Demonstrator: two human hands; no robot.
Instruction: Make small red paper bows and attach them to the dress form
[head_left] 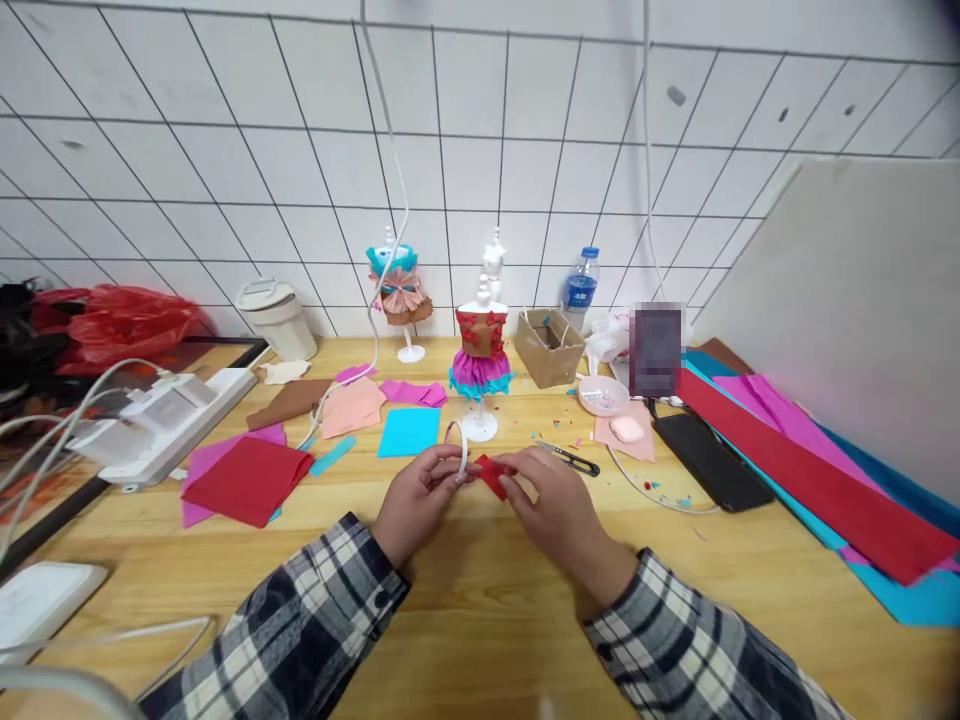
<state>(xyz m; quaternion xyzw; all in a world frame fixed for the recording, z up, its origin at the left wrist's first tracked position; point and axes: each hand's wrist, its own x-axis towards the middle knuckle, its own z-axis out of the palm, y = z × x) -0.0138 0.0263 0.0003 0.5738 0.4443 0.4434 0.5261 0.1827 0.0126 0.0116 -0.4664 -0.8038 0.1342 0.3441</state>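
Wooden tabletop (480,630), small mannequin (482,335) and snips (577,460) just beyond both hands (416,503), narrow on white ring (464,452) and red piece (492,479)

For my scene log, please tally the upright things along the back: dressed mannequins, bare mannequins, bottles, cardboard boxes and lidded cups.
Dressed mannequins: 2
Bare mannequin: 1
Bottle: 1
Cardboard box: 1
Lidded cup: 1
Total: 6
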